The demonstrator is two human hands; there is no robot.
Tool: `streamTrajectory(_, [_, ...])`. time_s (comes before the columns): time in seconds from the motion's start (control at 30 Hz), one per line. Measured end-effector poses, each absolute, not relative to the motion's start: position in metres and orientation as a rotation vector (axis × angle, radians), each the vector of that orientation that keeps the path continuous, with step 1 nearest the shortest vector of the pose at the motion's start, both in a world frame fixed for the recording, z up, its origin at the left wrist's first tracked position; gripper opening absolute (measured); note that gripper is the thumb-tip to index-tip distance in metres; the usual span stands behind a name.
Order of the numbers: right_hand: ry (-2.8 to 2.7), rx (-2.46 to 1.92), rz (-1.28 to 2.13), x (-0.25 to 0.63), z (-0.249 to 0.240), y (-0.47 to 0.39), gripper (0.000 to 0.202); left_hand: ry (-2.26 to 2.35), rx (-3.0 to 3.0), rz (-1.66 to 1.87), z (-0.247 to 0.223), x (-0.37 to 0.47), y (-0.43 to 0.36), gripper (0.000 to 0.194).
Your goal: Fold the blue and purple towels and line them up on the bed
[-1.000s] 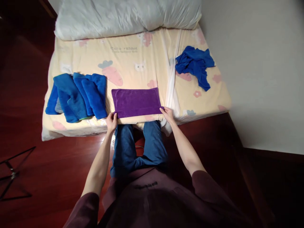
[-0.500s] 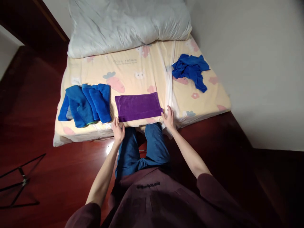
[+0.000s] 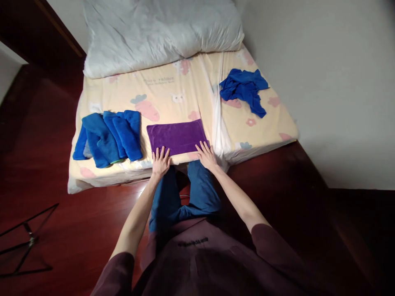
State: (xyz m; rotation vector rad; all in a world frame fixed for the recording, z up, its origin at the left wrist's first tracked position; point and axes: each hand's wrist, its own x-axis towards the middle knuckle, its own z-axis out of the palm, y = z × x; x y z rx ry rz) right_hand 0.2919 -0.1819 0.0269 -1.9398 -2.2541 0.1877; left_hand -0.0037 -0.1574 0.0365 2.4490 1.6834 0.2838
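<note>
A purple towel (image 3: 177, 135) lies flat as a rectangle near the front edge of the bed. On its near left corner rests my left hand (image 3: 161, 161), fingers spread with the palm down. My right hand (image 3: 206, 155) lies open on the near right corner, its fingertips on the cloth. To the left of the towel sits a group of folded blue towels (image 3: 112, 137), overlapping one another. A crumpled blue cloth (image 3: 244, 89) lies apart on the right side of the bed.
The bed (image 3: 160, 96) wears a cream sheet with carrot and flower prints. A large pale quilt (image 3: 160, 35) covers its far end. A white wall (image 3: 324, 94) stands to the right. Black stand legs (image 3: 29, 242) are on the red floor at left.
Both hands have moved inward from beside the towel's near corners onto the cloth, fingers now stretched flat over it. The towel itself stays in place on the bed.
</note>
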Motion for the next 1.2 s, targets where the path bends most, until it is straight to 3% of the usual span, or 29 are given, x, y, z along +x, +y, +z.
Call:
streamTrajectory(0.73, [-2.244, -2.149, 0.229, 0.281, 0.055, -0.127, 0.057, 1.637, 2.399, 0.116, 0.048, -0.006, -0.11, 0.067])
streamTrajectory(1.2, [-2.429, -2.078, 0.258, 0.295, 0.077, -0.166, 0.044, 1.477, 2.485, -0.101, 0.061, -0.03, -0.143, 0.069])
